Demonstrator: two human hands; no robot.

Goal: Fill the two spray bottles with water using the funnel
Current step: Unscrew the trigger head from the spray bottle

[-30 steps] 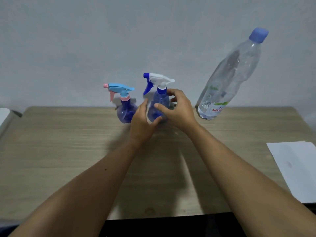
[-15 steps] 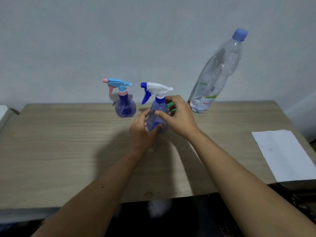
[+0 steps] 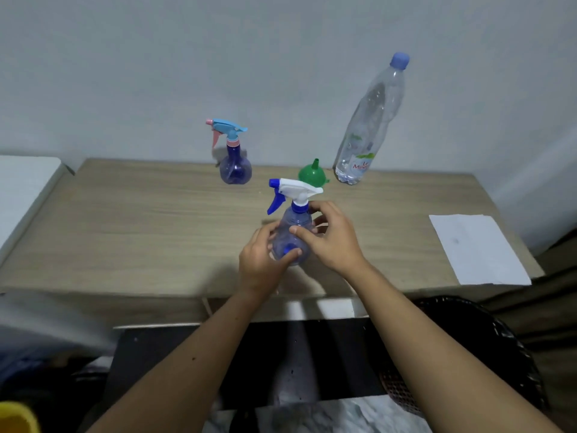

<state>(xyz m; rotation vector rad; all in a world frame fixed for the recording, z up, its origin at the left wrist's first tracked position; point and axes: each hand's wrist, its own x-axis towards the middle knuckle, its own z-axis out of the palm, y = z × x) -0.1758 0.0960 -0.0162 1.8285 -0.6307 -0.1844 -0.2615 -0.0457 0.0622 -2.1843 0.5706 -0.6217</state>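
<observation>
A wooden table (image 3: 125, 232) stands against a pale wall, and all the things are on it. The tall clear water bottle (image 3: 371, 120), with a blue cap, stands near the far edge, toward the right side. A white sheet of paper (image 3: 477, 248) lies flat by the right edge. A spray bottle with a light blue and pink head (image 3: 234, 157) stands near the far edge, around the middle, well apart from the hands. A small green funnel (image 3: 310, 178) sits upside down, its spout pointing up, between this bottle and the water bottle.

Closer to the near edge, in the middle, is the spray bottle with a white and dark blue head (image 3: 292, 232). Both hands are on it. The left hand (image 3: 260, 264) holds the round lower body, with the thumb curled across the front and the fingers behind. The right hand (image 3: 331, 242) grips the upper part, just under the blue collar, with the thumb in front and the fingers wrapped around the back. The two hands are close together, almost touching. Whether the bottle stands on the surface or is lifted, I cannot tell.
</observation>
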